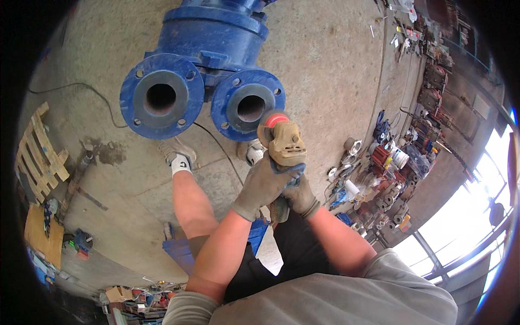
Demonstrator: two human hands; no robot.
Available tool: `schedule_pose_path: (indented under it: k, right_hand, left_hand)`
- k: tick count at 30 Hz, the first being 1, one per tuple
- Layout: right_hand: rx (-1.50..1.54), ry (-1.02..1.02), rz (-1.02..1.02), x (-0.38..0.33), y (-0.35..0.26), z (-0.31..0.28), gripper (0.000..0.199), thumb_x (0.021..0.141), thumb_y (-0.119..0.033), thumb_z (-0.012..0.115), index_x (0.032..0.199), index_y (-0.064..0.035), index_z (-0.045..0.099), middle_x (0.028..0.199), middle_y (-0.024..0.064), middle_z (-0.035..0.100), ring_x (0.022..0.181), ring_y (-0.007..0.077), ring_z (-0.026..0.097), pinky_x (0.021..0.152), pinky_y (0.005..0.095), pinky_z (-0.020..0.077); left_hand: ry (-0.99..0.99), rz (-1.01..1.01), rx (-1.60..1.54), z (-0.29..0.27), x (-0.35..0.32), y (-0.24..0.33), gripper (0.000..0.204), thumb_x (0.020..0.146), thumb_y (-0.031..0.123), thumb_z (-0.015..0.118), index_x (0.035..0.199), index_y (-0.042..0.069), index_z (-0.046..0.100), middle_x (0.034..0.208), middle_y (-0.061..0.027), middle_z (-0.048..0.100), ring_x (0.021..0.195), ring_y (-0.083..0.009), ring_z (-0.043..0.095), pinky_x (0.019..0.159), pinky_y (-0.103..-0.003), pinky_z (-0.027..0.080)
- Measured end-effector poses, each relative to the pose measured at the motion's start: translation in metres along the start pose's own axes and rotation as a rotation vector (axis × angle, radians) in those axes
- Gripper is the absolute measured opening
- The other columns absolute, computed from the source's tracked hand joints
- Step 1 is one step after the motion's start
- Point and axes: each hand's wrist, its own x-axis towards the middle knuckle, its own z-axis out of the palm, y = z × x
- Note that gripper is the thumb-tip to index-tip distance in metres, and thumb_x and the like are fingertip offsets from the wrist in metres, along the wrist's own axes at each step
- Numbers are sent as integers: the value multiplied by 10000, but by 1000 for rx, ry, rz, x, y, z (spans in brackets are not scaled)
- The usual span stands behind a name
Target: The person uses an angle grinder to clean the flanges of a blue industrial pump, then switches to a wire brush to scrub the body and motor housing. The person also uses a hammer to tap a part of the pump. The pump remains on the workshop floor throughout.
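Both hands (258,187) clasp the grinder (287,145), their gloves hiding much of its body

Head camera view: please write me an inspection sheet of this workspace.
Surface: concrete floor, dark stain at left.
Main things: blue machine with two round pipe ends; grinder, its disc near the right one, contact unclear.
Clutter: mixed parts and tools along the right side.
Hands: left hand and right hand, both gloved, grip the grinder.
Cables: dark cable on the floor, partly hidden by the machine.
Surroundings: wooden pallet at left, bright window at right.
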Motion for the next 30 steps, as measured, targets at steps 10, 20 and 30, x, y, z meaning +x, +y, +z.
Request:
schedule_pose_path:
  k: [10,20,30]
  right_hand:
    - [-201,-100,-218,42,-11,3,644,796,-175,831,1346,11,552,1227,104,686,1104,194,660,972,365,549]
    - [-154,-175,-45,53,-55,12,619,744,-146,849,1293,4,604,1185,84,713,1028,169,665,936,367,559]
    - [-120,-268,12,49,-38,18,673,760,-177,882,1337,-7,580,1205,95,697,1082,170,648,964,362,550]
  left_hand:
    - [115,172,-55,-16,15,26,663,928,370,784,1426,24,518,1296,-154,698,1203,-317,679,1018,-421,515]
    - [234,116,-224,-20,9,23,571,938,382,785,1365,43,616,1356,-151,658,1274,-297,623,1077,-412,469]
    - [301,34,-242,-20,-8,-5,578,918,303,793,1374,6,597,1324,-150,668,1229,-268,646,1057,-400,491]
